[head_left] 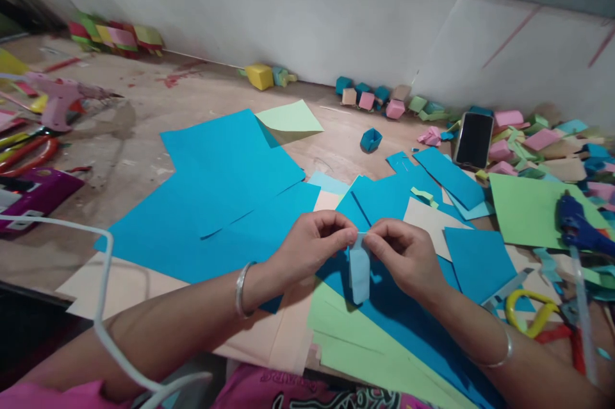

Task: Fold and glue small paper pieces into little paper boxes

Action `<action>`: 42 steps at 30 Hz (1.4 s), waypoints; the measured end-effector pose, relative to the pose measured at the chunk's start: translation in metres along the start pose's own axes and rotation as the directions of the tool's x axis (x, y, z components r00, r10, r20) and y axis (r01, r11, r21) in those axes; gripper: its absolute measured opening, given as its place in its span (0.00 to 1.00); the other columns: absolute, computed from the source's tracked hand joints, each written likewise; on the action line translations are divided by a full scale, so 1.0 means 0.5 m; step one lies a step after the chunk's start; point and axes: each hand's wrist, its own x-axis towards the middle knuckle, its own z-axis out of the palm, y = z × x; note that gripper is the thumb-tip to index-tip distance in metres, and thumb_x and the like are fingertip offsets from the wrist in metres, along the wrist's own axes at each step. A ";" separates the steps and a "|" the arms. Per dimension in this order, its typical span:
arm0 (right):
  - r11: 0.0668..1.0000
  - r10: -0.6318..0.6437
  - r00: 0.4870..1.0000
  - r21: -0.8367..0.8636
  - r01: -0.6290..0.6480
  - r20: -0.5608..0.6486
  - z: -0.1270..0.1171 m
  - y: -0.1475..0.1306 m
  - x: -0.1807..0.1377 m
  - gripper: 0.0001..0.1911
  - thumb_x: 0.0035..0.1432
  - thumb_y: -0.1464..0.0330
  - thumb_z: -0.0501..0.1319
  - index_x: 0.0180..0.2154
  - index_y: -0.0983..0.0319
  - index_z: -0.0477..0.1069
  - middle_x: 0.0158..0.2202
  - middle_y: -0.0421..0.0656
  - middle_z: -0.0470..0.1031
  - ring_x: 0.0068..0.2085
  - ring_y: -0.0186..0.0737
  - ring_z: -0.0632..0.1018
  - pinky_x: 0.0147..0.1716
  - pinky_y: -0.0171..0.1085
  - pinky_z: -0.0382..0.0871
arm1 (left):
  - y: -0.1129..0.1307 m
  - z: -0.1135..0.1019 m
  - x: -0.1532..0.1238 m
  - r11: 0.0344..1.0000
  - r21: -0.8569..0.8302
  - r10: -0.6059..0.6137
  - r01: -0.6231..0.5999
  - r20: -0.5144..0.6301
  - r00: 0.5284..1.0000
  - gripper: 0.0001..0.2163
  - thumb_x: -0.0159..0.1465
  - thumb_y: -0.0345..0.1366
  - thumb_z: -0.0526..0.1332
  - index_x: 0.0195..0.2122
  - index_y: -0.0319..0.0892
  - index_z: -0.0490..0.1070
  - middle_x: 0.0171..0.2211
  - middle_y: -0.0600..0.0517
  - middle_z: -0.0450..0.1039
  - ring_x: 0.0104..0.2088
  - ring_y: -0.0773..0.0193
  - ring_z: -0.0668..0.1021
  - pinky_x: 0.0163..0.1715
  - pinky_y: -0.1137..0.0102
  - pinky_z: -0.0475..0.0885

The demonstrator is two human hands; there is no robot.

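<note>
A small folded piece of pale blue paper [360, 275] hangs upright between my two hands, above the sheets at the table's front. My left hand [319, 242] pinches its upper left edge between thumb and fingertips. On the other side, my right hand [404, 255] pinches the upper right edge the same way. The fingertips of both hands are close together at the paper's top. Beneath them lie blue paper sheets [216, 184] and light green sheets [346, 338]. Farther back stands a small folded blue paper box [371, 140].
At the right are a blue glue gun [579, 223], yellow-handled scissors [528, 313], a phone [474, 140] and many folded paper pieces. A pink glue gun [57, 98] and a purple device [43, 197] lie at left. A white cable [103, 287] crosses the front left.
</note>
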 end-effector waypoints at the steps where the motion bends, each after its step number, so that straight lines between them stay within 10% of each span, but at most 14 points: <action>1: 0.999 0.036 0.999 0.009 -0.036 -0.002 0.002 0.002 -0.001 0.13 0.58 0.63 0.62 0.24 0.62 0.71 0.21 0.38 0.69 0.23 0.32 0.67 0.22 0.34 0.60 | -0.001 0.001 0.001 1.000 -0.002 -0.019 0.019 0.014 1.000 0.06 0.56 0.35 0.67 0.29 0.38 0.76 0.24 0.53 0.73 0.24 0.71 0.71 0.23 0.75 0.67; 6: 0.979 0.178 0.983 0.097 -0.181 0.043 0.004 0.007 0.005 0.15 0.56 0.60 0.63 0.23 0.62 0.70 0.20 0.38 0.68 0.23 0.32 0.67 0.22 0.33 0.61 | -0.002 0.001 0.002 0.996 -0.011 -0.084 0.084 -0.001 0.996 0.06 0.55 0.35 0.67 0.28 0.37 0.76 0.21 0.54 0.72 0.21 0.71 0.71 0.22 0.74 0.68; 12: 0.997 0.072 0.976 -0.019 -0.070 0.205 -0.003 0.009 0.015 0.19 0.64 0.59 0.55 0.23 0.61 0.65 0.21 0.37 0.61 0.25 0.32 0.63 0.24 0.33 0.59 | -0.002 -0.006 0.008 0.997 -0.044 -0.062 0.056 -0.148 0.987 0.06 0.57 0.36 0.66 0.30 0.37 0.75 0.20 0.53 0.73 0.20 0.71 0.73 0.23 0.74 0.71; 31: 0.956 -0.069 0.947 -0.251 0.153 0.314 0.001 0.013 0.006 0.21 0.64 0.65 0.54 0.18 0.60 0.58 0.19 0.36 0.60 0.23 0.31 0.63 0.25 0.35 0.56 | -0.010 -0.006 0.008 0.972 0.233 -0.047 0.024 0.090 0.995 0.09 0.58 0.38 0.61 0.26 0.38 0.74 0.18 0.55 0.69 0.21 0.71 0.71 0.20 0.76 0.64; 42: 0.993 0.077 0.951 -0.109 -0.046 0.298 0.003 0.007 0.010 0.22 0.62 0.63 0.54 0.19 0.59 0.51 0.19 0.34 0.51 0.22 0.30 0.56 0.22 0.34 0.51 | -0.016 -0.010 0.018 0.993 0.117 0.015 -0.007 -0.065 0.998 0.08 0.58 0.38 0.64 0.25 0.39 0.72 0.20 0.56 0.69 0.19 0.73 0.69 0.19 0.76 0.64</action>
